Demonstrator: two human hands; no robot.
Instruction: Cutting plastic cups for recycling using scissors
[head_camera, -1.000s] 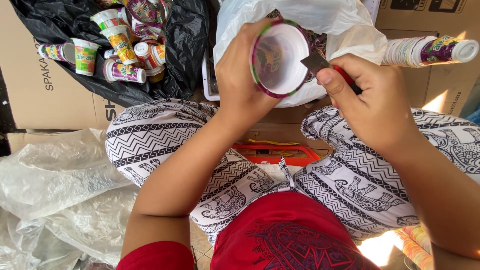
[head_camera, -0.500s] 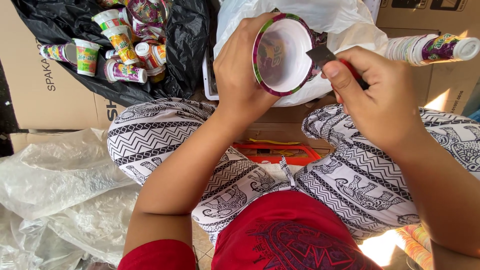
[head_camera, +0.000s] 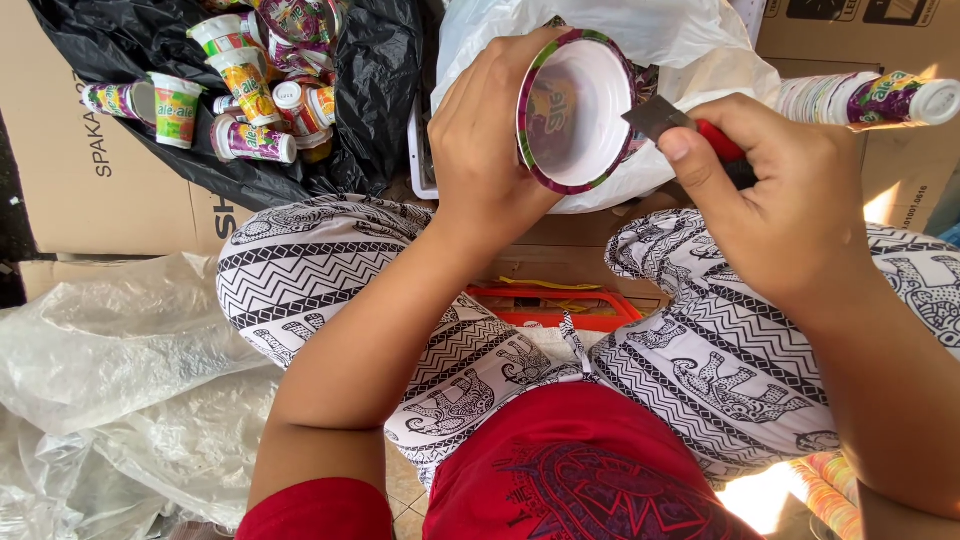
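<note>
Upper centre of frame, my left hand (head_camera: 480, 150) wraps the cup (head_camera: 575, 110), mouth tilted toward me so the rim shows. My right hand (head_camera: 775, 200) pinches a red-handled blade (head_camera: 655, 117) against that rim.

We have one view only, from a camera on the person's head, looking steeply down and close onto the lap, the raised hands and the floor just ahead.

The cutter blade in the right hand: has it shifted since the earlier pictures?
Barely. The blade stays at the cup rim, in front of the white bag.
</note>
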